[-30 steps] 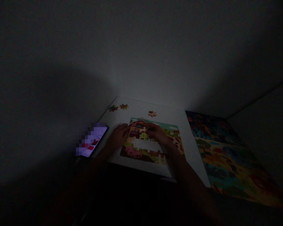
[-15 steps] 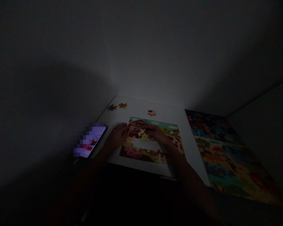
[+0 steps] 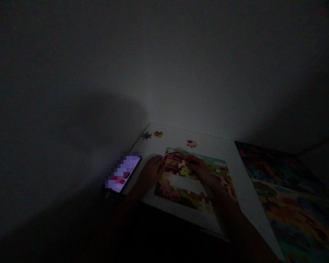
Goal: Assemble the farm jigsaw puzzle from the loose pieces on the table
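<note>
A farm-scene jigsaw puzzle [image 3: 167, 193] lies partly assembled on a white board, with a pale gap in its middle. My left hand [image 3: 150, 170] lies at the puzzle's upper left edge, fingers stretched out and slightly curved, holding nothing I can see. Over the puzzle, below the red barn, my right hand [image 3: 200, 168] has its fingers down on a jigsaw piece [image 3: 185, 171] with a yellow-green patch. Those fingertips cover part of the piece, and the dim light hides how tightly they grip it.
Two loose pieces, one greenish [image 3: 146, 135] and one orange-red [image 3: 158, 134], lie at the far left of the white board [image 3: 214, 142]. A pinkish piece [image 3: 192, 143] lies behind the puzzle. A lit phone [image 3: 126, 173] is on the left; colourful picture sheets [image 3: 285, 201] are on the right.
The view has shifted, so everything sits lower and further right. The pale gap beside the yellow-green piece under my right fingers has shrunk. My left hand stays at the puzzle's edge.
</note>
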The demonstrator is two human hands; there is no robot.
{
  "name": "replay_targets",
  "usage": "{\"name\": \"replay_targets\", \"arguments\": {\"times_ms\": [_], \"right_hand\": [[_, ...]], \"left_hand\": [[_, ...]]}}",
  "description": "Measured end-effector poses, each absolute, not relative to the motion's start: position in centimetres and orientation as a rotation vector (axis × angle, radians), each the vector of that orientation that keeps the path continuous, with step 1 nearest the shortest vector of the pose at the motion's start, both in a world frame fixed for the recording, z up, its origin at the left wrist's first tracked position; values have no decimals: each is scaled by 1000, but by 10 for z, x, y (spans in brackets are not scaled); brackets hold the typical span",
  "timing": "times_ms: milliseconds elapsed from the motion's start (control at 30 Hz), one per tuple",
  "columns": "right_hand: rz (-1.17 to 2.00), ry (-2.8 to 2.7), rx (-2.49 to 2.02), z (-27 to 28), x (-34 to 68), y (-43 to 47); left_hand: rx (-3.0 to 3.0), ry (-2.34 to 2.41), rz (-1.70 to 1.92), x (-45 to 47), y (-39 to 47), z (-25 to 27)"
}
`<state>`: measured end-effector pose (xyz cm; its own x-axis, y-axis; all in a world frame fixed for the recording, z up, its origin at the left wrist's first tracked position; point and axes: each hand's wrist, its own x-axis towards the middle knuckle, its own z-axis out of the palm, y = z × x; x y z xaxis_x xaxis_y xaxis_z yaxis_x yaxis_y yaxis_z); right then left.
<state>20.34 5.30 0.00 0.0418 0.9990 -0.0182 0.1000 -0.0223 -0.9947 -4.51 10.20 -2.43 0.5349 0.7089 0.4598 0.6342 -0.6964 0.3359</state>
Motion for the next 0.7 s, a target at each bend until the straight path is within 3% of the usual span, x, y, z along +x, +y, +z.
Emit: {"name": "replay_targets", "arguments": {"times_ms": [200, 467, 700], "right_hand": [[974, -1175, -1451, 4, 203, 111], [482, -1668, -1938, 28, 162, 221], [504, -1998, -1915, 20, 100, 277]], "left_hand": [[2614, 1178, 856, -42, 101, -19], [2609, 1172, 810, -43, 100, -17], [2602, 1143, 817, -42, 101, -17]]}}
